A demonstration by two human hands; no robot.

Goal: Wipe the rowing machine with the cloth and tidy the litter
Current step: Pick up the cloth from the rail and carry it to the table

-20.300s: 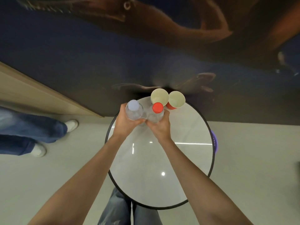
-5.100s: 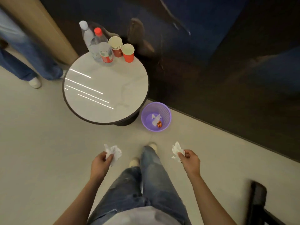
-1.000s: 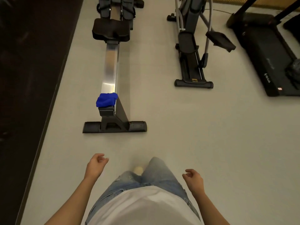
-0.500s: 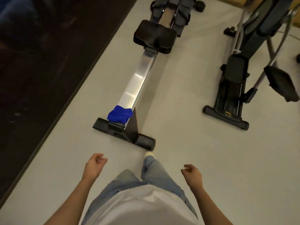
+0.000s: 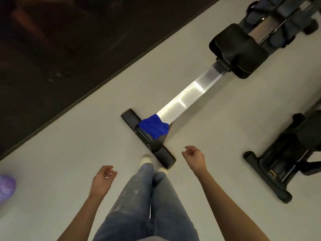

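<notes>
Cloth (image 5: 154,128) on rail (image 5: 187,100) end, ahead of right hand (image 5: 195,158), seemingly apart.

The pale floor (image 5: 69,153) between the dark wall (image 5: 69,49) and the rail (image 5: 187,100) of the rowing machine is open, and so is the strip between the rail and the second exercise machine (image 5: 278,153) on the right. The way down to the blue cloth (image 5: 153,127) on the rail's near end is free; the left hand (image 5: 102,178) and right hand (image 5: 195,157) hang near it. The black foot bar (image 5: 163,155) lies across the floor just before the shoes (image 5: 146,158). The seat (image 5: 238,49) covers the rail's far part. A purple bin (image 5: 6,188) stands well apart at the left edge.
</notes>
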